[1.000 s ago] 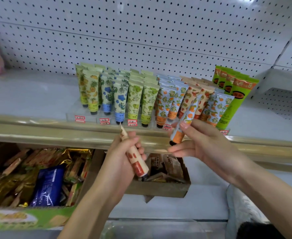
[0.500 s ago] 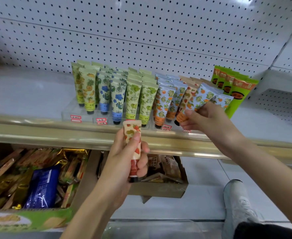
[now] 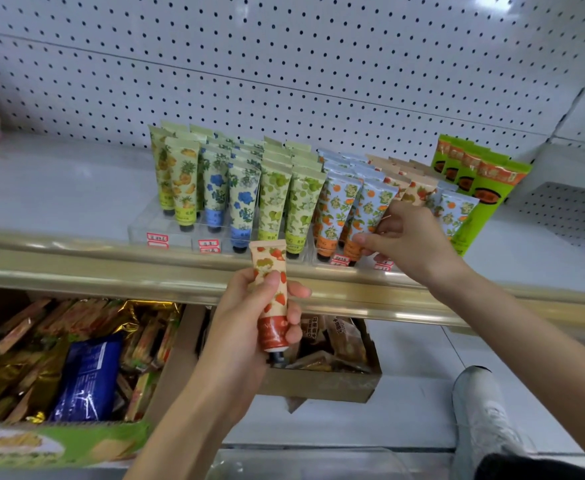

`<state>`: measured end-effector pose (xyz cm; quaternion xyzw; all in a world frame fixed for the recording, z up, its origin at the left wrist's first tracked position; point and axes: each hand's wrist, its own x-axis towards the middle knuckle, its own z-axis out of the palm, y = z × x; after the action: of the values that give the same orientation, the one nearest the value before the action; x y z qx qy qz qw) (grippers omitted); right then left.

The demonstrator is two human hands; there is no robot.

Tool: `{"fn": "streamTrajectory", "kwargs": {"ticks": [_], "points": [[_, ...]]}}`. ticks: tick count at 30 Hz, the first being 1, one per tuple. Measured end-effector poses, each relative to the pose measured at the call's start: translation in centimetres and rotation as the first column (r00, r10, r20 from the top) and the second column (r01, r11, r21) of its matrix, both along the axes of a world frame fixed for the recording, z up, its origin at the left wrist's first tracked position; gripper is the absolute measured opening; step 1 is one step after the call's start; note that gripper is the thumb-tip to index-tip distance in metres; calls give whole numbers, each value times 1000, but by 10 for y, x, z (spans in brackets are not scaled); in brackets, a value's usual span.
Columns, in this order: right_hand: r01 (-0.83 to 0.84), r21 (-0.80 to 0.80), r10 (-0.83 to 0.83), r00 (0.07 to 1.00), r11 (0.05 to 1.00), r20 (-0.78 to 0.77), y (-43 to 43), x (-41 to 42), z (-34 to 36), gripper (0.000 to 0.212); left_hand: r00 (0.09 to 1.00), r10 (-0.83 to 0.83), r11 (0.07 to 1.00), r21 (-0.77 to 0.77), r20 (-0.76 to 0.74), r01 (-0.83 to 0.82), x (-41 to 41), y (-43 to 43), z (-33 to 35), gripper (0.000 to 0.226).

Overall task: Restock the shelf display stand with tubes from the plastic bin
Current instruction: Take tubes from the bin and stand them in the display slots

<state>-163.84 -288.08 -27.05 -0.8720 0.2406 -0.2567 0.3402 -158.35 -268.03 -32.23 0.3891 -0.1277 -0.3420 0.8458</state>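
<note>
A clear display stand (image 3: 144,226) on the white shelf holds rows of upright printed tubes: pineapple, blue flower, green fruit, orange and strawberry prints. My left hand (image 3: 241,329) is shut on a strawberry-print tube (image 3: 271,271), held upright, cap down, in front of the shelf's gold edge. My right hand (image 3: 414,242) pinches the lower part of an orange-print tube (image 3: 370,211) that stands in the stand's front row. The rim of the clear plastic bin (image 3: 301,459) shows at the bottom edge; its contents are hidden.
Tall green tubes (image 3: 485,190) lean at the stand's right end. Below the gold rail (image 3: 76,275) sit a green carton of snack packs (image 3: 59,445) and a brown carton (image 3: 318,386). A grey shoe (image 3: 479,414) is at lower right. Pegboard (image 3: 284,64) backs the shelf.
My right hand carried the orange-print tube from in front of the shelf up into the stand's front row. My left hand turned the strawberry tube from tilted to upright.
</note>
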Motion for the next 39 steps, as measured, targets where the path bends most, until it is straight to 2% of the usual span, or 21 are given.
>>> {"fn": "streamTrajectory", "kwargs": {"ticks": [3, 6, 10, 12, 16, 20, 23, 25, 27, 30, 33, 36, 38, 39], "points": [[15, -14, -15, 1000, 1000, 0, -1, 1, -3, 25, 1000, -9, 1000, 4, -3, 9, 1, 0, -1, 25], [10, -4, -10, 1000, 1000, 7, -1, 1, -3, 21, 1000, -21, 1000, 6, -2, 21, 2, 0, -2, 28], [-5, 2, 5, 1000, 1000, 5, -1, -1, -2, 14, 1000, -9, 1000, 11, 0, 9, 2, -1, -1, 44], [-19, 3, 19, 1000, 1000, 0, 1, -1, -1, 10, 1000, -9, 1000, 14, -12, 9, 2, -1, -2, 45], [-38, 45, 38, 999, 998, 7, 3, -5, 3, 16, 999, -32, 999, 24, -16, 32, 2, -2, -3, 43], [79, 52, -86, 988, 995, 130, 5, -27, 4, 20, 995, -93, 995, 49, 33, 91, 0, -3, -4, 38], [80, 93, -100, 968, 992, 230, 14, -50, 4, 16, 980, -159, 985, 79, 122, 150, -6, -4, -3, 34], [-12, 149, -15, 984, 989, 178, 21, -59, 5, 11, 952, -202, 975, 135, 230, 174, -11, -8, -5, 35], [-164, 188, 149, 985, 968, 93, 29, -63, 9, 12, 923, -232, 966, 184, 308, 181, -17, -13, -6, 37], [-346, 83, 352, 933, 935, -78, 35, -63, 14, 20, 891, -261, 955, 232, 372, 183, -25, -21, -7, 36], [-397, -53, 379, 902, 916, -204, 27, -63, 20, 12, 863, -280, 949, 259, 420, 181, -28, -29, -7, 28], [-412, -71, 379, 884, 909, -273, 19, -67, 35, 6, 833, -269, 952, 263, 484, 155, -27, -39, -6, 19], [-407, -116, 355, 880, 906, -317, 15, -71, 50, 6, 765, -198, 964, 263, 613, 38, -26, -46, -9, 14], [-394, -178, 322, 887, 902, -332, 12, -72, 58, 6, 681, -148, 961, 268, 718, -73, -24, -49, -12, 13]]}}
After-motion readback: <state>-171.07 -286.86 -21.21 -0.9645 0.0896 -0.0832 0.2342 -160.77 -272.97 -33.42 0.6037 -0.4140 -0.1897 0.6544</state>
